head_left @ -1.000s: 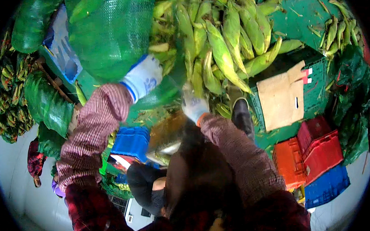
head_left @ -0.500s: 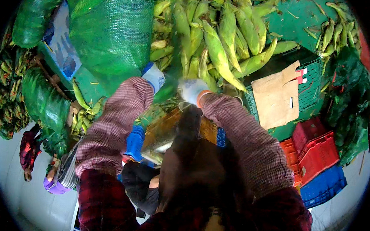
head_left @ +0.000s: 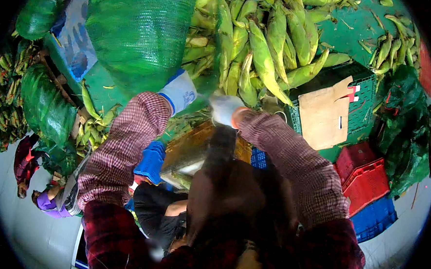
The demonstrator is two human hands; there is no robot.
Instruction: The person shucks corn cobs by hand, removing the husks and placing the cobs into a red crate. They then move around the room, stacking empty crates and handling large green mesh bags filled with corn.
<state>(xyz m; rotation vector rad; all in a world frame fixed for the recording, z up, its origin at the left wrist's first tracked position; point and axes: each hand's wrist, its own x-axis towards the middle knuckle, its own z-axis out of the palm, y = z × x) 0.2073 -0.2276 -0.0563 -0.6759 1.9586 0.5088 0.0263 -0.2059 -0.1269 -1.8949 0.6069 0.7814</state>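
The left hand (head_left: 181, 91) (gloved white and blue) grips the green mesh sack (head_left: 140, 33). The right hand (head_left: 224, 108) touches its edge, grip unclear. A tan cardboard sheet (head_left: 326, 113) lies on the green crate (head_left: 361, 96).

A big green mesh sack (head_left: 138, 33) bulges at twelve o'clock. More filled green sacks (head_left: 44, 108) lie at nine o'clock. A flat brown cardboard sheet (head_left: 326, 113) covers a green crate (head_left: 363, 101) at two o'clock. Red crates (head_left: 364, 176) and a blue crate (head_left: 374, 218) stack at four o'clock. A printed blue-white bag (head_left: 77, 34) lies at eleven o'clock.
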